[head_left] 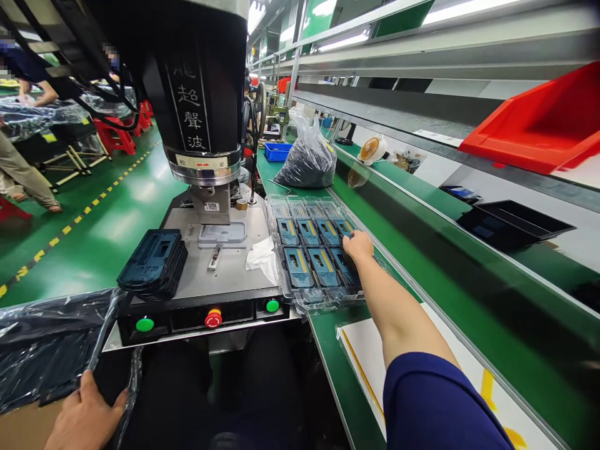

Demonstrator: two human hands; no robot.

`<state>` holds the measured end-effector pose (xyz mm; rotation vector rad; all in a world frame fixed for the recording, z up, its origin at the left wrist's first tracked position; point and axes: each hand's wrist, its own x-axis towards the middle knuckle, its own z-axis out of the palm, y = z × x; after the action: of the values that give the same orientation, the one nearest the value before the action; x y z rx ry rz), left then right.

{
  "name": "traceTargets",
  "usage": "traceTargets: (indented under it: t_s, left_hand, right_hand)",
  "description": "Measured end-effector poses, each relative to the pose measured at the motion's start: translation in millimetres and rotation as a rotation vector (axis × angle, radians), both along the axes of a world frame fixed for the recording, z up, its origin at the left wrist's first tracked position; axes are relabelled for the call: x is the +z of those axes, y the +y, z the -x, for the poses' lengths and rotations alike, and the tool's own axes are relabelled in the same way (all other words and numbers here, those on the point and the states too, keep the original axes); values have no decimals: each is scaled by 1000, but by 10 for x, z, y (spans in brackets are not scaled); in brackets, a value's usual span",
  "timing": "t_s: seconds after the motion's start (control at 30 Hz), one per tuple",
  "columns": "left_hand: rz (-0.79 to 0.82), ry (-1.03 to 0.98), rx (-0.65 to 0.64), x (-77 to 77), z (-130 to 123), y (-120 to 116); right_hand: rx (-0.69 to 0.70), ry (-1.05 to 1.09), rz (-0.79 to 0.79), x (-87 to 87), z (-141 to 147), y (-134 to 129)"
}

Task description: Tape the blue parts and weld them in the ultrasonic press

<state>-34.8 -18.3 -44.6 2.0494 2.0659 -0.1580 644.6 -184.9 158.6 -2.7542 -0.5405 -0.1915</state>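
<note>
My right hand (359, 247) reaches over a clear plastic tray (287, 294) of dark blue parts, its fingers closed at a part in the right column; what they pinch is mostly hidden. Several blue parts with yellow strips, such as one part (298, 267), lie in the compartments. At the lower left, my left hand (89, 414) is beside a plastic-covered box (51, 350), thumb and forefinger apart at its plastic edge. A stack of dark blue parts (152, 262) stands on the machine table, left of a grey fixture (222, 233) under the press head (210, 203).
Green buttons (145, 324) and a red button (213, 319) line the machine's front. Behind the tray are a bag of black pieces (309, 156) and a blue bin (277, 152). A white cloth (263, 257) lies beside the tray. A red bin (534, 125) hangs over the right shelf.
</note>
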Motion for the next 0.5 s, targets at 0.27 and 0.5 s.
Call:
traceTargets:
  t_s: [0.27,0.5]
  left_hand:
    - [19,46,-8,435,-185,-115]
    - [14,18,-13,571,-245,-190]
  right_hand:
    - [789,-51,0,165,1153,315]
    - [1168,-176,369,251,2122,31]
